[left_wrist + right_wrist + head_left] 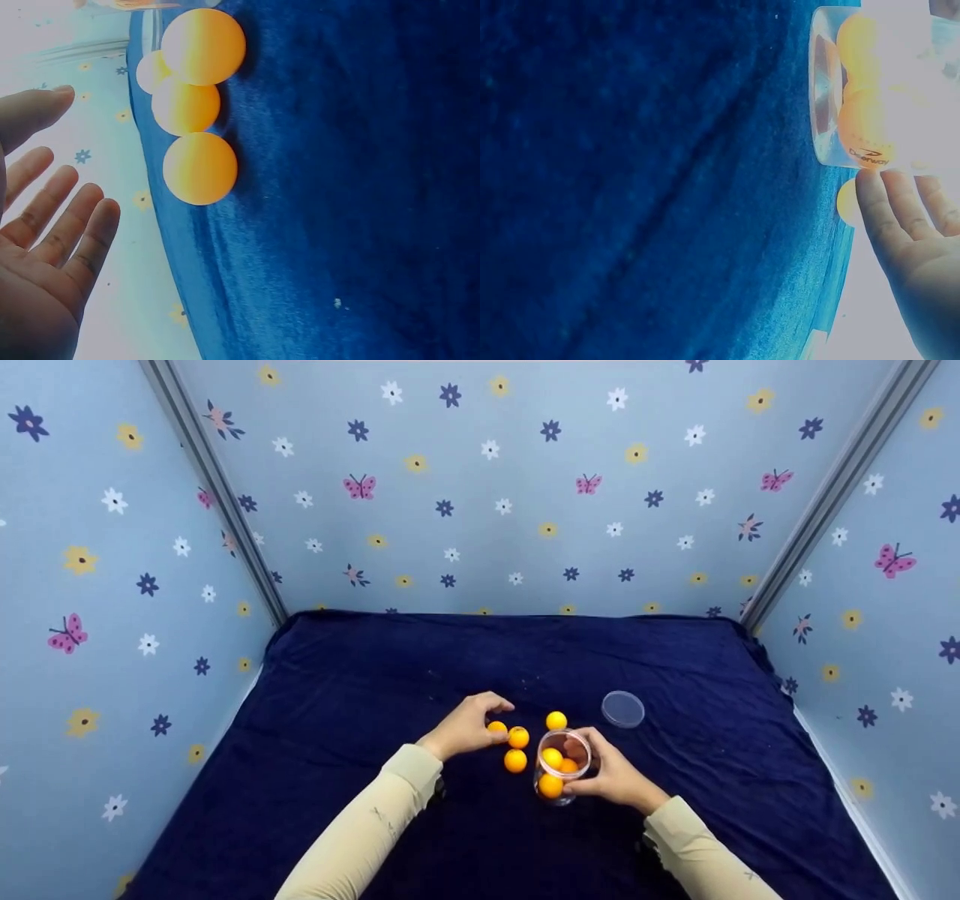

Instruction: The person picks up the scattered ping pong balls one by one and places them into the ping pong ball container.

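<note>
My right hand (615, 772) grips a clear plastic jar (562, 800) by its side, fingers behind and thumb in front. Inside it are several orange ping-pong balls (866, 124), one showing dark printed lettering in the right wrist view. The jar's mouth is uncovered and faces up toward the head camera. Left of it, my left hand (466, 727) hovers with thumb and fingers apart around a loose ping-pong ball (496, 727), its palm holding nothing in the left wrist view. Two more balls (517, 737) lie just right of that hand, and another ball (556, 721) sits behind the jar.
A round clear lid (623, 709) lies on the dark blue cloth (360, 675) behind and right of the jar. Flower-patterned walls (480, 510) stand at the back and both sides, with grey posts (225, 502) at the corners.
</note>
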The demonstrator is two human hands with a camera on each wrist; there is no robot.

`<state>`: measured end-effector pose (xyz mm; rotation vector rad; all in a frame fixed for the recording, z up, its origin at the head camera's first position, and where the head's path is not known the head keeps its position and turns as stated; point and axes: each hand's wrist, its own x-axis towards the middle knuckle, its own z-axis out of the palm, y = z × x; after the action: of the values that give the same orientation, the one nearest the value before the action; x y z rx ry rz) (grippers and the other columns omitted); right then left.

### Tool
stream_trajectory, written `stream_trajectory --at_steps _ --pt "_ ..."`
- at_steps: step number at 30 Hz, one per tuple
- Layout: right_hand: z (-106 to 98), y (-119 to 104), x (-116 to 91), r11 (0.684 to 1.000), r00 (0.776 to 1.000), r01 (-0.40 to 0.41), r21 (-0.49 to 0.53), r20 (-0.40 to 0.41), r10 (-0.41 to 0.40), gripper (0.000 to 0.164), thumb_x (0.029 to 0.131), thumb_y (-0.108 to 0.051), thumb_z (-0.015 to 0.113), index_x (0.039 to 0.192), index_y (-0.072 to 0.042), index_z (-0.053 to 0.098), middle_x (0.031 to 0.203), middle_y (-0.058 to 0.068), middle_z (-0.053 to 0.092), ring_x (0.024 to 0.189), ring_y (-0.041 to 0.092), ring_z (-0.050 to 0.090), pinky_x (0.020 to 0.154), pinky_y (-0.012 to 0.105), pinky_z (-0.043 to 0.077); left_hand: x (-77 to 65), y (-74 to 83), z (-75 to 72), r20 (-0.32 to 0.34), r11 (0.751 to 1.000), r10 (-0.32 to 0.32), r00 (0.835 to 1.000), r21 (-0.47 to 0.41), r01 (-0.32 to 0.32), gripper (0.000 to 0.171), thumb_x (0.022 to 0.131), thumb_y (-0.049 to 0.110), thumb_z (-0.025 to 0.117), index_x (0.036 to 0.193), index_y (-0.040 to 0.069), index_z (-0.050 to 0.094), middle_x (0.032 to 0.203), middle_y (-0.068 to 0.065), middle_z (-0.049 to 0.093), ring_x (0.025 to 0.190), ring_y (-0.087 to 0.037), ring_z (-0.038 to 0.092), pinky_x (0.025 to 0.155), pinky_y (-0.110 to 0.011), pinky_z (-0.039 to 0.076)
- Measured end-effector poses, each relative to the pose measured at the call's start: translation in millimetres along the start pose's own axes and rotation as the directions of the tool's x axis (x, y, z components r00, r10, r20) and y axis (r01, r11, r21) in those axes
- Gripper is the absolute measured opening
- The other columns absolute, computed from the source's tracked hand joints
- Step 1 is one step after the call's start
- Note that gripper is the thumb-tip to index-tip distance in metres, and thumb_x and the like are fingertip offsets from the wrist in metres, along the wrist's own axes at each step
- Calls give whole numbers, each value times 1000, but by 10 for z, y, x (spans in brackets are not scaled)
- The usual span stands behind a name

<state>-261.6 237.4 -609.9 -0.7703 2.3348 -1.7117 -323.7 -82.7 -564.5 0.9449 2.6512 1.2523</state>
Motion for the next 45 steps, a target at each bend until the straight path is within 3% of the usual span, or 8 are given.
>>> stream_trajectory --at_steps 6,14,29,45 --pt "6 2 -4 1000 1000 1 4 -3 -1 81 77 -4 97 141 8 50 136 32 62 124 45 66 100 29 60 -28 -94 38 -3 999 -37 999 33 37 45 89 9 87 132 1 74 131 -15 73 122 -33 68 110 -50 56" --pt "7 -1 -7 1000 1000 2 -4 -11 -2 80 76 -5 98 140 7 50 135 30 63 121 44 67 98 28 60 -33 -180 82 17 998 -53 998 28 53 52 87 8 88 134 -5 71 133 -17 72 125 -37 67 112 -52 54" --pt "2 14 -7 1000 1000 6 0 -4 -6 80 77 -5 97 140 9 49 134 33 63 123 48 66 100 24 59 1 -297 138 72 988 -149 986 57 145 57 89 8 87 142 -1 67 140 -17 69 129 -38 66 112 -53 55" --pt "5 16 4 1000 1000 27 0 -6 -27 78 77 -3 97 139 10 50 135 34 62 122 44 67 100 30 61 59 -366 200 58 986 -125 990 116 118 51 86 7 87 134 -2 71 132 -19 72 118 -35 71 106 -49 58"
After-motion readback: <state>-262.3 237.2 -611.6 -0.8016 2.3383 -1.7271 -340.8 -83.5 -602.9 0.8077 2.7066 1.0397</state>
